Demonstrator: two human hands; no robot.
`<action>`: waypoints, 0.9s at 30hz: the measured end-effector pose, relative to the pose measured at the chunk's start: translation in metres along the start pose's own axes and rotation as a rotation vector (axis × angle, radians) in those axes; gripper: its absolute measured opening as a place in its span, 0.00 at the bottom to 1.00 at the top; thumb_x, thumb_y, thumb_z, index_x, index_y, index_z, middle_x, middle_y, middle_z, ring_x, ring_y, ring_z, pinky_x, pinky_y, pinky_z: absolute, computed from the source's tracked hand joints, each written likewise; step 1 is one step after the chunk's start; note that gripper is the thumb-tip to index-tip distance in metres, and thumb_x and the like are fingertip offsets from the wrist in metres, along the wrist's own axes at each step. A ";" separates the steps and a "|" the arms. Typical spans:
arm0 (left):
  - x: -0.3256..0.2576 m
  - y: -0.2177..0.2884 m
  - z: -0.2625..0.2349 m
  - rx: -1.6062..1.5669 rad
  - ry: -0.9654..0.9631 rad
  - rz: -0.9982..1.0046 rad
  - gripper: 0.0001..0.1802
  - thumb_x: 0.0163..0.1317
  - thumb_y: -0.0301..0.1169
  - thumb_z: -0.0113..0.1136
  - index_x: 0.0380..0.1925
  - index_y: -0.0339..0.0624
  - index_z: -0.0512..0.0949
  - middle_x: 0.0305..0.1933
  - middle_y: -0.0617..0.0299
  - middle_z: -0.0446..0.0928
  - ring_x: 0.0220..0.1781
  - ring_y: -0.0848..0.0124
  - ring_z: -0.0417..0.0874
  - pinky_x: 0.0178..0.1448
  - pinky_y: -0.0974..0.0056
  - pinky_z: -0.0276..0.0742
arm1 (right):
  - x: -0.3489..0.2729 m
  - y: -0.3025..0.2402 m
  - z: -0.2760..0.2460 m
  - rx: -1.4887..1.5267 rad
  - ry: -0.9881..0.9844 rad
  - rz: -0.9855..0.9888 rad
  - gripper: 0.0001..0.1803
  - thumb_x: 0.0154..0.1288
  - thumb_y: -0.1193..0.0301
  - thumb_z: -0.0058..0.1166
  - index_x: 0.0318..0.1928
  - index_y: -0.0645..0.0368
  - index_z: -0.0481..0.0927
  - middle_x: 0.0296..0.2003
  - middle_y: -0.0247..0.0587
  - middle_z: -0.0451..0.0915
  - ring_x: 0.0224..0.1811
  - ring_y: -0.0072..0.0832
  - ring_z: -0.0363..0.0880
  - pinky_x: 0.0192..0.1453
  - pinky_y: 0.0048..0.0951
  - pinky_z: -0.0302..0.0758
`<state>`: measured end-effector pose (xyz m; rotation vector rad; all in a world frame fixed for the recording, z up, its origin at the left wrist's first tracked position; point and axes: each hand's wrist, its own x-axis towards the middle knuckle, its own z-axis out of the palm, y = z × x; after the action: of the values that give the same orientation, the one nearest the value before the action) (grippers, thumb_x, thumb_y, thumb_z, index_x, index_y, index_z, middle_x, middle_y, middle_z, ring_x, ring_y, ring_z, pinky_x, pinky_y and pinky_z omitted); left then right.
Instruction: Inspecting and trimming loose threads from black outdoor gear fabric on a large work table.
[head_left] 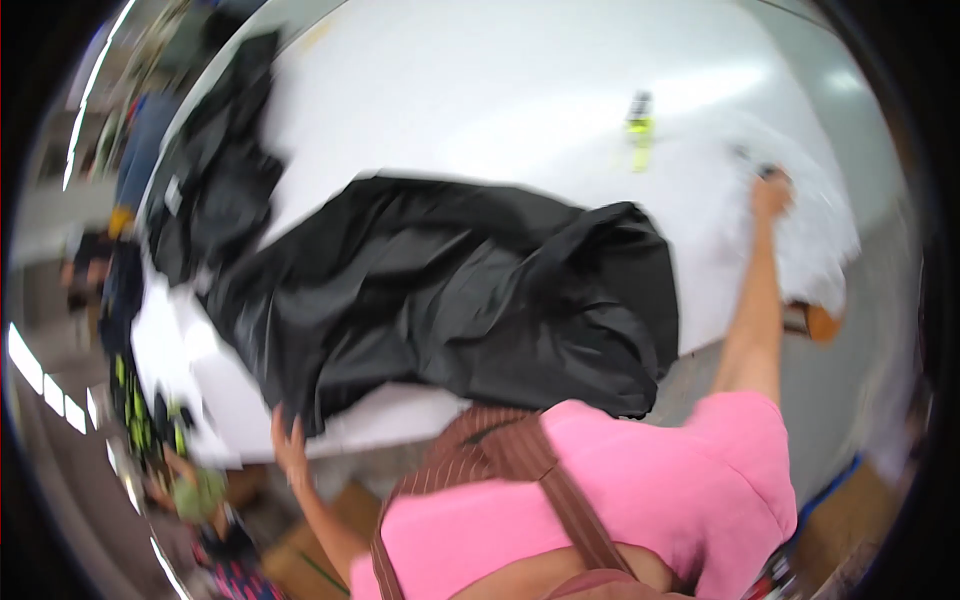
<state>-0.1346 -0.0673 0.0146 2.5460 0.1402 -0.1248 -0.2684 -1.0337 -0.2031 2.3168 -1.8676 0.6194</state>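
Observation:
A large black garment or sheet of thin, shiny fabric (430, 290) lies crumpled across the white table in front of me. My left hand (289, 448) is at its near left corner, fingers stretched out and apart, at the table edge; whether the fingertips touch the fabric I cannot tell. My right arm reaches far out to the right. There my right hand (772, 195) is closed over a pile of clear plastic bags (810, 215), with a small dark thing at its fingertips, too blurred to name.
A black and yellow-green tool (640, 130), perhaps a cutter, lies on the white table (480, 120) beyond the fabric. More black fabric (225, 190) is heaped at the far left. Another person (195, 495) is at the lower left. Cardboard (330, 540) stands below the table edge.

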 end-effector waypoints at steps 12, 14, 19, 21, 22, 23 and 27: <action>0.003 0.071 0.102 0.389 -0.223 0.277 0.37 0.51 0.26 0.65 0.64 0.49 0.63 0.66 0.45 0.62 0.65 0.48 0.64 0.70 0.54 0.60 | 0.048 0.057 0.051 0.167 -0.249 0.076 0.29 0.51 0.50 0.62 0.48 0.57 0.82 0.40 0.44 0.83 0.43 0.40 0.80 0.48 0.41 0.76; -0.002 0.061 0.110 0.323 -0.204 0.301 0.38 0.51 0.26 0.65 0.64 0.49 0.63 0.65 0.45 0.64 0.65 0.48 0.64 0.70 0.54 0.61 | 0.047 0.049 0.037 0.804 -0.308 0.587 0.26 0.49 0.53 0.67 0.41 0.62 0.83 0.36 0.41 0.82 0.39 0.35 0.80 0.38 0.38 0.78; -0.004 0.042 0.120 0.293 -0.234 0.153 0.37 0.50 0.23 0.63 0.63 0.50 0.63 0.55 0.49 0.70 0.58 0.50 0.71 0.62 0.55 0.68 | 0.047 0.044 0.011 1.401 -0.364 0.704 0.24 0.53 0.62 0.67 0.45 0.66 0.76 0.40 0.48 0.78 0.37 0.38 0.79 0.38 0.41 0.83; -0.003 0.037 0.118 0.250 -0.177 0.230 0.34 0.49 0.19 0.56 0.60 0.52 0.69 0.40 0.51 0.71 0.48 0.52 0.74 0.54 0.53 0.71 | 0.048 0.046 0.001 1.582 -0.515 0.665 0.17 0.59 0.66 0.61 0.44 0.64 0.76 0.40 0.47 0.79 0.39 0.39 0.80 0.42 0.42 0.83; -0.003 0.034 0.116 0.259 -0.157 0.219 0.34 0.49 0.19 0.56 0.60 0.52 0.69 0.40 0.51 0.71 0.48 0.52 0.74 0.54 0.53 0.71 | 0.046 0.046 -0.006 1.629 -0.460 0.599 0.15 0.60 0.67 0.59 0.43 0.63 0.76 0.39 0.47 0.79 0.39 0.39 0.80 0.44 0.42 0.83; -0.003 0.032 0.113 0.276 -0.167 0.235 0.32 0.49 0.18 0.55 0.58 0.52 0.71 0.39 0.52 0.71 0.46 0.52 0.74 0.53 0.53 0.71 | 0.044 0.044 -0.014 1.655 -0.551 0.570 0.14 0.61 0.67 0.58 0.44 0.62 0.76 0.39 0.47 0.79 0.40 0.40 0.80 0.47 0.43 0.81; -0.006 0.028 0.097 0.276 -0.146 0.349 0.28 0.48 0.15 0.51 0.50 0.49 0.78 0.35 0.56 0.71 0.42 0.56 0.75 0.48 0.54 0.72 | 0.012 0.017 -0.075 1.781 -0.681 0.318 0.14 0.62 0.75 0.52 0.46 0.71 0.74 0.43 0.51 0.78 0.48 0.43 0.78 0.60 0.46 0.73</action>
<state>-0.1425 -0.1447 -0.0493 2.7767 -0.4029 -0.2045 -0.3011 -1.0241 -0.1337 3.2973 -2.3032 2.7077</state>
